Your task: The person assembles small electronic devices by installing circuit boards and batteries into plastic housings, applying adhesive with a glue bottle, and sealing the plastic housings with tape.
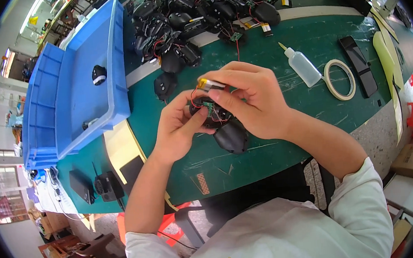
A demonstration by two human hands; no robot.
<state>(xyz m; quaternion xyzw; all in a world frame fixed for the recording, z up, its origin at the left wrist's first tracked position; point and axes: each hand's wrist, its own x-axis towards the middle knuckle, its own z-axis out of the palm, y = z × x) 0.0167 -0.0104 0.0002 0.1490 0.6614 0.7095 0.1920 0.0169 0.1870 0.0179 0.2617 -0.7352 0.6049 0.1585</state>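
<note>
My left hand (179, 124) grips an opened black plastic housing, with a small green circuit board (209, 107) and thin red wires showing inside it. Between the thumb and fingers of my right hand (253, 100) is a small silver battery (209, 84) with yellow tape at one end, held just above the board. A red wire runs down from the battery toward the housing. Below, a rounded black shell (232, 136) hangs or rests against the housing; I cannot tell how it is joined. Another black shell piece (165, 85) lies on the table beyond my left hand.
A heap of black housings (182, 20) with wires and batteries covers the far side. On the left stands a blue tray (85, 90) with a few black parts. A squeeze bottle (304, 66), tape roll (338, 80) and black phone-like device (358, 65) lie right on the green table (277, 154).
</note>
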